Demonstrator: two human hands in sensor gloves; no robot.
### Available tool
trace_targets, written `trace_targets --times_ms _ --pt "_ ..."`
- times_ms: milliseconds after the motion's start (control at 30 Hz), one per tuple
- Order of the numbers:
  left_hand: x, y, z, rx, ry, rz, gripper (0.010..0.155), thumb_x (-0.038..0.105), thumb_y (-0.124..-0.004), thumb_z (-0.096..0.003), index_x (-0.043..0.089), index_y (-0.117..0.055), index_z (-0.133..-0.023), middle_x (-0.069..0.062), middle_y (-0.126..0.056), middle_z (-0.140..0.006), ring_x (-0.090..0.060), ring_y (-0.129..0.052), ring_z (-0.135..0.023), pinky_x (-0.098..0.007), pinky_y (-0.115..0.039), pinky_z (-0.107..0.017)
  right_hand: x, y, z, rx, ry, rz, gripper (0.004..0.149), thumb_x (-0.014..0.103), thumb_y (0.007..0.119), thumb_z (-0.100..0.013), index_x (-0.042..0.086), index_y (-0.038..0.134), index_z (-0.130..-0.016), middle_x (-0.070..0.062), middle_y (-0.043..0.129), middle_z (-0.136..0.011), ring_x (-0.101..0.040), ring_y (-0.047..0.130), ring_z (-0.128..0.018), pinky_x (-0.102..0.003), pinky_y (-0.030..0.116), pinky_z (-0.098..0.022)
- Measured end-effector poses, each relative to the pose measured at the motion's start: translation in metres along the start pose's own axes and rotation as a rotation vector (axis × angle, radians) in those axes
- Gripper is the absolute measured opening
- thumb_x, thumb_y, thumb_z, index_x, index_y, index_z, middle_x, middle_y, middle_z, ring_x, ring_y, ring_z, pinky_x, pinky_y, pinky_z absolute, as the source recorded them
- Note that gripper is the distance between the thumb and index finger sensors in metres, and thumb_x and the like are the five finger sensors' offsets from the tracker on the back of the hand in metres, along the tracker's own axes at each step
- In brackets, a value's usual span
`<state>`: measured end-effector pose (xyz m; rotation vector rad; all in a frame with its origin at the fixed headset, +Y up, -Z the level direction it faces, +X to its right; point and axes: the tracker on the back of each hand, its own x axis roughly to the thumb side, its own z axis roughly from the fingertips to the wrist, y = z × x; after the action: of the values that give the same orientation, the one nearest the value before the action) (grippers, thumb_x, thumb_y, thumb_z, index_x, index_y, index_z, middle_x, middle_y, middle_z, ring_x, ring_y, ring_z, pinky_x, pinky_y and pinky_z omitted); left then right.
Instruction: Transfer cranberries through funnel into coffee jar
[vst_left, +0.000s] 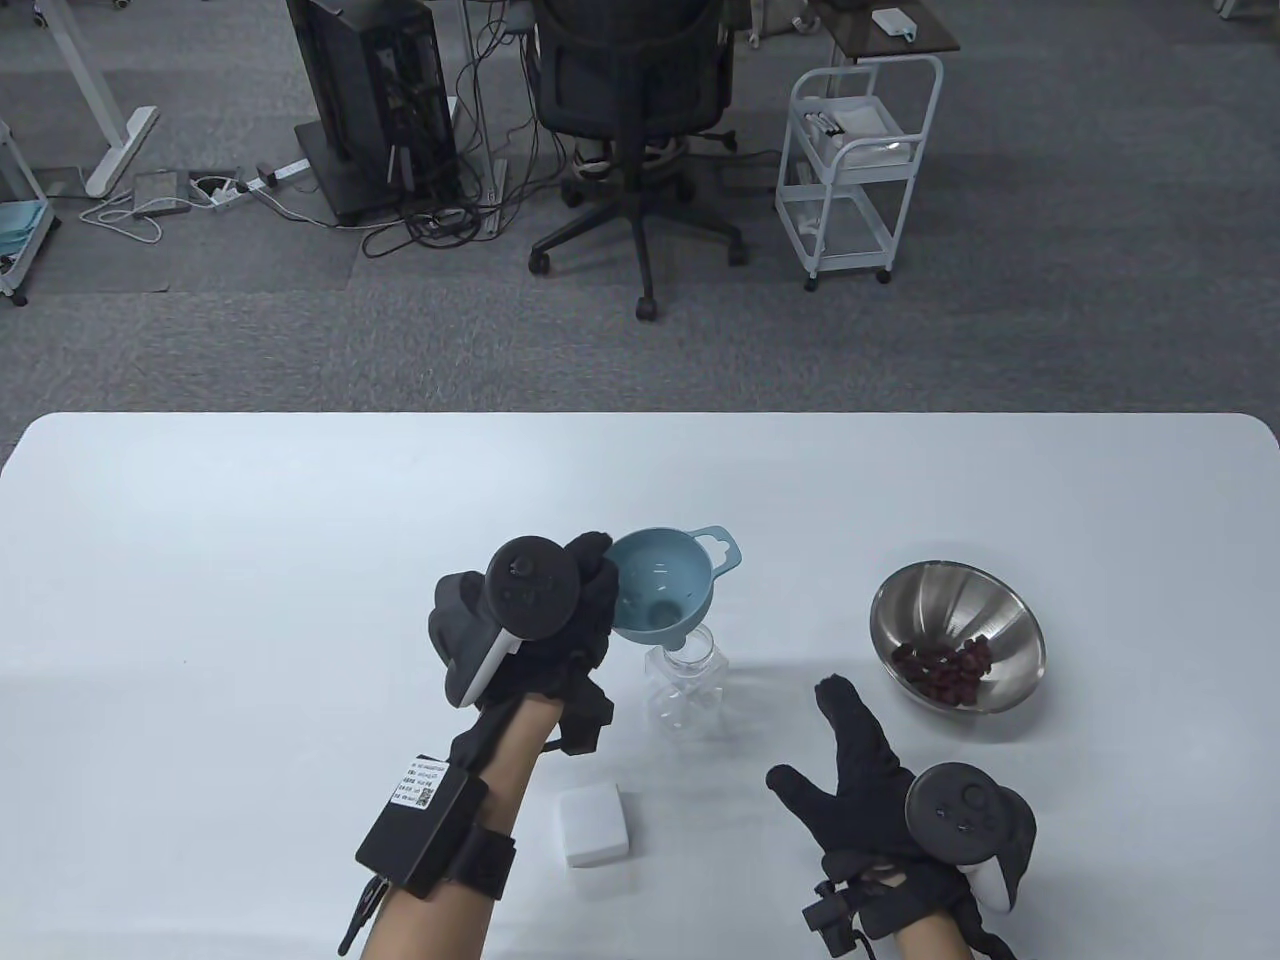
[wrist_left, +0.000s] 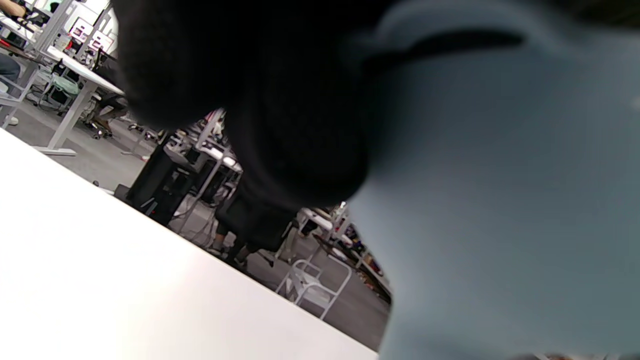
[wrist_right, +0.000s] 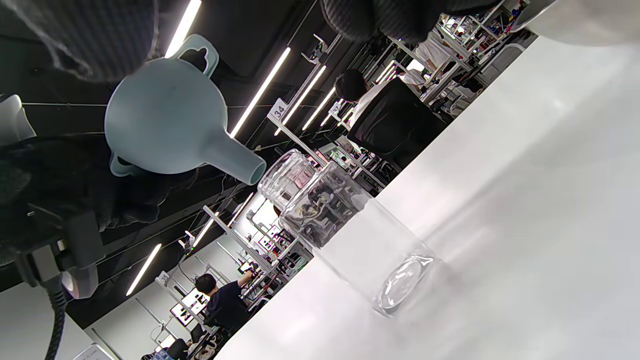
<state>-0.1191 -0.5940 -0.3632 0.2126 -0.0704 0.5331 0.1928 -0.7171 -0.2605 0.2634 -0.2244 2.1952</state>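
My left hand (vst_left: 570, 600) grips the rim of a light blue funnel (vst_left: 665, 595) and holds it just above the open mouth of a clear glass jar (vst_left: 690, 695) that stands on the white table (vst_left: 250, 560). In the right wrist view the funnel (wrist_right: 165, 125) has its spout close to the jar (wrist_right: 345, 225) mouth, not inside it. In the left wrist view the funnel (wrist_left: 500, 200) fills the right side, blurred. A steel bowl (vst_left: 955, 635) at the right holds dried cranberries (vst_left: 945, 668). My right hand (vst_left: 850, 760) is open and empty, fingers spread, beside the jar.
A white lid (vst_left: 595, 825) lies on the table near the front, between my forearms. Beyond the table's far edge are an office chair (vst_left: 635, 110) and a white cart (vst_left: 860, 160) on the carpet.
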Motion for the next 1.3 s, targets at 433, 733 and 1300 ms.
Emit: trace_targets --times_ms 433,733,1300 --pt "0.007 -0.032 -0.006 -0.057 -0.006 -0.060 0.044 0.038 -0.080 -0.0530 0.015 -0.089 -0.089 -0.009 -0.106 -0.066 -0.012 -0.111 -0.028 -0.031 -0.092 -0.033 0.000 0.000 0.000 0.000 0.002 0.002 0.098 0.061 0.082 -0.043 0.002 0.036 -0.105 -0.025 0.051 -0.112 -0.052 0.058 -0.101 -0.060 0.054 -0.069" --pt "0.010 -0.046 -0.009 -0.083 -0.013 -0.096 0.044 0.038 -0.080 -0.0528 0.015 -0.089 -0.089 -0.009 -0.106 -0.066 -0.013 -0.111 -0.029 -0.032 -0.092 -0.034 0.000 0.000 0.000 -0.001 0.003 -0.005 0.097 0.062 0.082 -0.043 0.002 0.036 -0.105 -0.025 0.051 -0.112 -0.052 0.058 -0.100 -0.060 0.054 -0.069" --pt "0.004 -0.047 -0.003 -0.106 0.003 -0.052 0.051 0.049 -0.074 -0.0534 0.018 -0.087 -0.093 -0.007 -0.104 -0.073 -0.016 -0.112 -0.037 -0.034 -0.091 -0.039 0.001 -0.003 0.000 -0.018 -0.009 -0.015 0.097 0.062 0.081 -0.043 0.002 0.036 -0.106 -0.025 0.051 -0.112 -0.052 0.059 -0.100 -0.060 0.054 -0.069"
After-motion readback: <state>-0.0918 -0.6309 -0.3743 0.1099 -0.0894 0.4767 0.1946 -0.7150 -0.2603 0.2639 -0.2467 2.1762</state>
